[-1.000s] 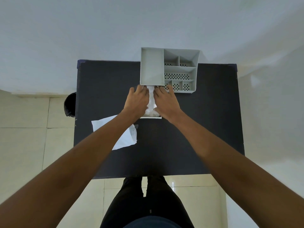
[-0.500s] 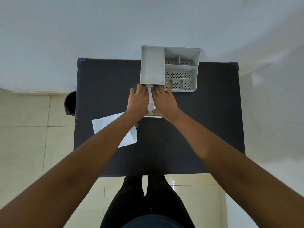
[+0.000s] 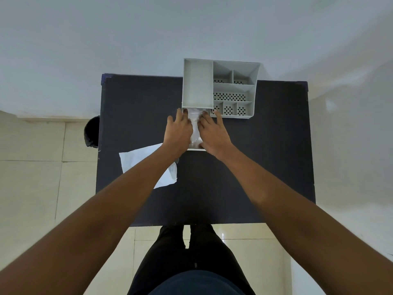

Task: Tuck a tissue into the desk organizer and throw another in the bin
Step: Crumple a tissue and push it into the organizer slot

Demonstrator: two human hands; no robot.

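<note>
A grey desk organizer [image 3: 197,86] stands at the far edge of the black table [image 3: 255,167]. A shallow drawer [image 3: 196,148] is pulled out of its front toward me. A crumpled white tissue [image 3: 195,126] lies in that drawer. My left hand [image 3: 178,133] and my right hand [image 3: 212,133] lie on either side of it, fingers pressing it down, fingertips at the organizer's front. A second white tissue [image 3: 144,160] lies flat on the table, partly under my left forearm. The black bin [image 3: 91,132] sits on the floor beside the table's left edge.
The organizer's right half has several small perforated compartments [image 3: 229,96]. A white wall rises behind the table. Pale floor tiles [image 3: 32,184] surround it, and my legs in dark trousers [image 3: 187,258] stand at the near edge.
Both hands have slid a little forward toward the organizer, staying on the tissue in the drawer. The flat tissue and the organizer have not moved.
</note>
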